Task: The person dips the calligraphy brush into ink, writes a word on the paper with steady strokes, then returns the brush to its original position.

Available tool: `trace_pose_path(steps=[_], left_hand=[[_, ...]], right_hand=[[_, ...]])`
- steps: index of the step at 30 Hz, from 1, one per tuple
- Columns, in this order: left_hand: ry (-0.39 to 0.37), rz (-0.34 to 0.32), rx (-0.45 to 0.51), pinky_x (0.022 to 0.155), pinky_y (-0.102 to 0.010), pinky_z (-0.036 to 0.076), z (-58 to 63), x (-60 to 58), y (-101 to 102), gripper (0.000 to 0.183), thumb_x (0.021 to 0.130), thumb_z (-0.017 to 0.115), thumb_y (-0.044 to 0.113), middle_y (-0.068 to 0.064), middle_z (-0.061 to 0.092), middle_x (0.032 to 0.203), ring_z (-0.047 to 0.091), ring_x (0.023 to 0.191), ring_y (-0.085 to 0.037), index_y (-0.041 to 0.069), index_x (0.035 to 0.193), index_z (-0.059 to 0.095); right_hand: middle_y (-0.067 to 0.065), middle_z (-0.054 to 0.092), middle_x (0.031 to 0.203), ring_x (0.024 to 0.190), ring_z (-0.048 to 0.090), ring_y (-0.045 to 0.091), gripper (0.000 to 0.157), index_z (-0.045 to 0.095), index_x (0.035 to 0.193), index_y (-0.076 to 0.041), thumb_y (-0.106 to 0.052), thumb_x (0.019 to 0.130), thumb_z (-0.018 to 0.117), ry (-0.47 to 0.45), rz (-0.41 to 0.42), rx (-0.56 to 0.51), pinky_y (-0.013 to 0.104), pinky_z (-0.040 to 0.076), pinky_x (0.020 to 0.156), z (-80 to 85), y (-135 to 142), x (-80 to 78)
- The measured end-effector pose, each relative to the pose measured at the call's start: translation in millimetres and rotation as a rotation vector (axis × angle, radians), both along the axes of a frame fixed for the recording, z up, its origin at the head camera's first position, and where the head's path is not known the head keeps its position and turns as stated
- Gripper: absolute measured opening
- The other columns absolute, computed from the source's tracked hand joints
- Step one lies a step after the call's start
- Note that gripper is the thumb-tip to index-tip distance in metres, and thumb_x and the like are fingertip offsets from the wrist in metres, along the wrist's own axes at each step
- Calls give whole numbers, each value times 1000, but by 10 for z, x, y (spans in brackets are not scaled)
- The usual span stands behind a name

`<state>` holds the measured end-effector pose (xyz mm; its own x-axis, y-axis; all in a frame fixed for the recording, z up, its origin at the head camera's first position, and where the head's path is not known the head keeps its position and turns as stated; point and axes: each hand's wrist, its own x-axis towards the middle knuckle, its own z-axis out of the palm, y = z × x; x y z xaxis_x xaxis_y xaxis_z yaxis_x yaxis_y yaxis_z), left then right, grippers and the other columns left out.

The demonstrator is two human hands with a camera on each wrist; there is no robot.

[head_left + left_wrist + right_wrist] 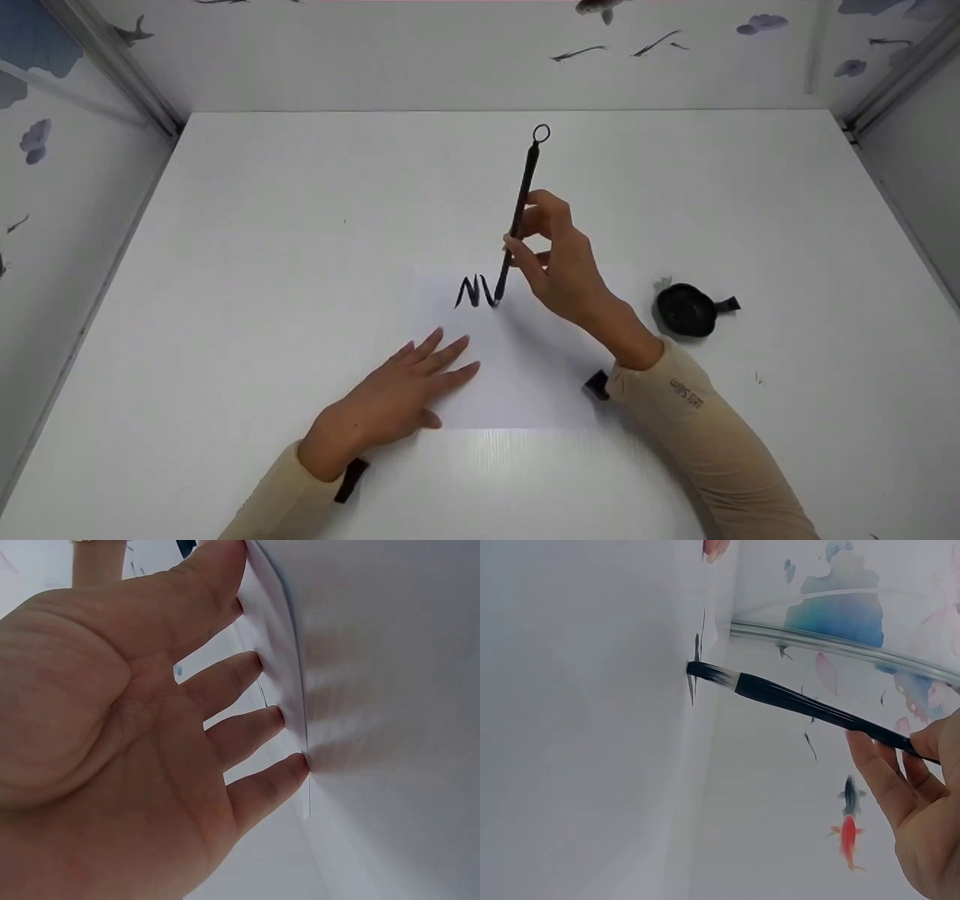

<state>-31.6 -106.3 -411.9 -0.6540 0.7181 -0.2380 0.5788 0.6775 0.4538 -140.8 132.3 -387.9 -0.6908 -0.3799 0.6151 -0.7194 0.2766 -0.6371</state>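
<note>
Between thumb and fingers, my right hand (566, 266) holds a dark calligraphy brush (524, 184) almost upright, its hanging loop at the top. In the right wrist view the ink-blackened tip of the brush (780, 695) meets the white paper (585, 735). A zigzag black ink stroke (472, 291) runs along the upper part of the paper (517, 390) and ends at the tip. My left hand (394, 394) lies with fingers spread on the paper's left side. The left wrist view shows the fingertips of this hand (150, 712) pressing along the sheet (281, 637).
A small black ink dish (686, 310) with a short handle stands right of the paper, beside the right forearm. The white table (262, 187) is bordered by white panels (420, 60) with printed fish and flower patterns at the back and sides.
</note>
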Motion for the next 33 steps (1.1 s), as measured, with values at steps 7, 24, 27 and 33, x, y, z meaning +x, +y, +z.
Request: trace_pose_path(steps=[7,24,27,33], left_hand=[[7,-9,-3,112,-52,19,-4,-6,-6,76,82,75,17,-7,18,158,9,144,-33,17,148,38],[13,-4,-1,112,-52,20,-8,-4,3,76,81,76,16,-8,20,157,10,144,-33,16,148,39],[23,-4,-4,112,-52,20,-20,-2,5,76,81,76,16,-8,20,157,11,144,-33,17,148,40],[28,-7,-3,112,-52,20,-24,0,3,76,81,76,16,-8,21,157,11,144,-33,17,148,40]], right_hand=[[12,58,97,83,64,18,53,28,131,-8,5,91,60,15,4,5,33,57,58,4,-3,1],[12,58,99,83,64,18,51,28,133,-9,1,93,58,0,-20,-6,29,57,60,7,26,-22],[12,58,99,84,64,17,50,28,133,-10,-1,93,58,1,-30,-7,28,57,59,5,25,-24],[10,59,98,83,65,19,51,28,132,-11,0,93,58,-1,-39,-20,28,57,60,-10,24,-29]])
